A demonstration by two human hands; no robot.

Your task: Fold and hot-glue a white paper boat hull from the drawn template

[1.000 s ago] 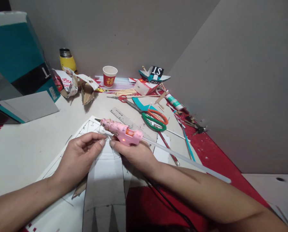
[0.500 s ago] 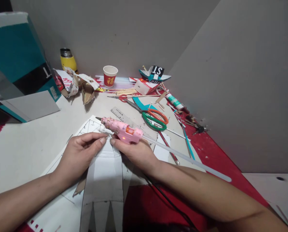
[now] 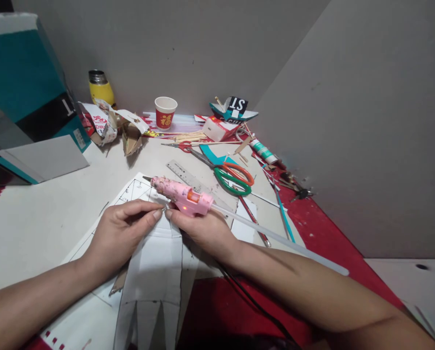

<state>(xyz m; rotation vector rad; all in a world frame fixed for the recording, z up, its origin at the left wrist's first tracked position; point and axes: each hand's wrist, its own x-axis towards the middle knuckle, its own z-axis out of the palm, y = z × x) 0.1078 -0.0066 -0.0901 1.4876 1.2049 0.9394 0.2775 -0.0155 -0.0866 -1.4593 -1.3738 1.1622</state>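
A white folded paper piece (image 3: 153,272) with inked lines and pointed flaps at its lower end hangs between my arms. My left hand (image 3: 128,231) pinches its upper tip between thumb and index finger. Right beside that pinch, my right hand (image 3: 202,231) has its thumb against the same tip while holding a pink glue gun (image 3: 188,197). The gun lies over the hand, its nozzle pointing left, a small orange light lit, and a long clear glue stick (image 3: 275,236) out of its back. Beneath lies a drawn paper sheet (image 3: 130,188). My right fingers are mostly hidden.
Green-and-orange scissors (image 3: 234,177), a clear ruler (image 3: 182,172) and a red pencil (image 3: 255,221) lie beyond my right hand. Farther back are a paper cup (image 3: 165,114), crumpled packaging (image 3: 102,126) and a yellow bottle (image 3: 101,90). A teal box (image 3: 20,78) stands left.
The paper piece's lower end has swung slightly left. Both hands keep almost the same place at its tip, and the view has shifted a little.
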